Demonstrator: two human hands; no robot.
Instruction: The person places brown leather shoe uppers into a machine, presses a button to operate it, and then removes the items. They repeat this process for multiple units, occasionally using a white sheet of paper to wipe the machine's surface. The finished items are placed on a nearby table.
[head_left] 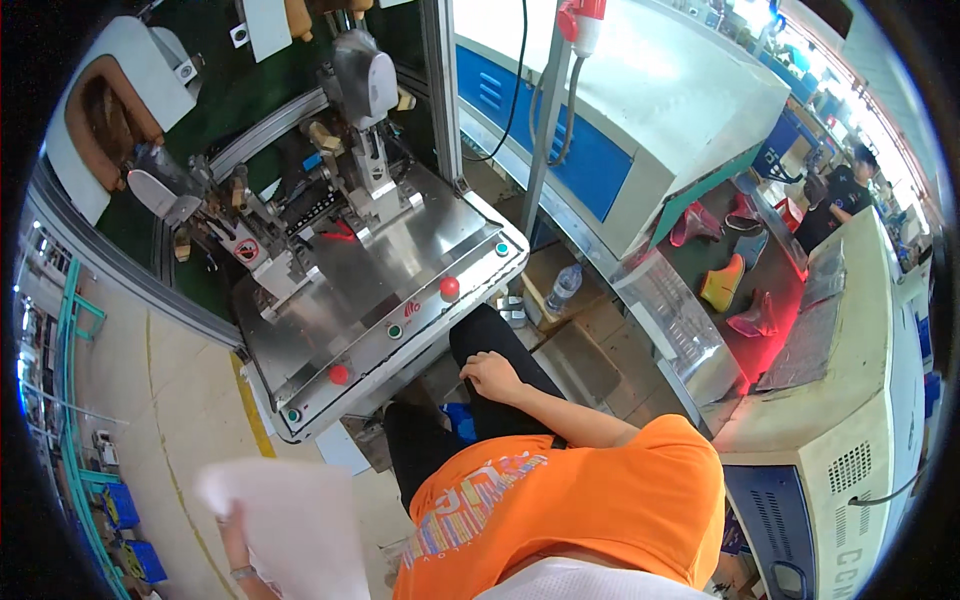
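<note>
At the lower left my left hand grips the edge of a pale, flat sheet, blurred by motion; I cannot tell whether it is paper or card. Most of those fingers are hidden behind it. My right hand rests on my black-trousered leg, fingers loosely curled in, with nothing seen in them. Just beyond that hand is the machine's metal worktop, its front edge carrying red buttons and green buttons. Two upright shoe-form fixtures stand on this worktop.
Brown padded moulds hang above the fixtures. On the right, a conveyor under red light carries several colourful boot pieces. A clear bottle stands in a carton beneath. Another person is at the far right.
</note>
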